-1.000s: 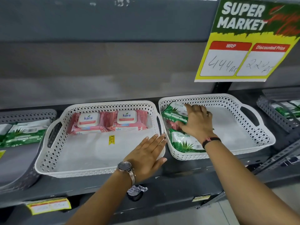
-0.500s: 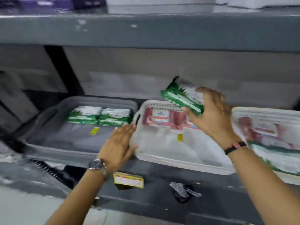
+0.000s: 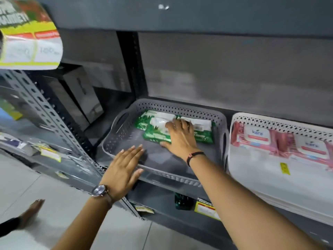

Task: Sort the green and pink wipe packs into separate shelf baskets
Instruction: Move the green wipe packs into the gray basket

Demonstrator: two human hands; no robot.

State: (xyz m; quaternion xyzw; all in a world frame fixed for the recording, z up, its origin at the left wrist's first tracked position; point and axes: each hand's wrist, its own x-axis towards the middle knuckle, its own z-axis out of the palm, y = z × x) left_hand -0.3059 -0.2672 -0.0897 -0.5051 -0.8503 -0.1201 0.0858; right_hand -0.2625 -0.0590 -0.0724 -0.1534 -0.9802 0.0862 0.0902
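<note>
My right hand (image 3: 180,139) lies flat over a green wipe pack (image 3: 156,134) inside the grey basket (image 3: 126,123), fingers spread and pressing down on it, not curled around it; I judge this is the setting-down step, with the palm seating the pack so it lies level. That pack overlaps two other green packs (image 3: 201,128) lined up along the basket's back wall, which suggests greens are being gathered here in a row. My left hand (image 3: 124,166) is wide open, holding nothing, palm against the basket's front rim, probably to steady the basket so it does not slide on the shelf while the other hand pushes. Just beside it on the right, the white basket (image 3: 252,177) carries the pink wipe packs (image 3: 257,137), also set toward the back, so the two colours sit in separate baskets. More packs may remain out of view; I cannot tell.
</note>
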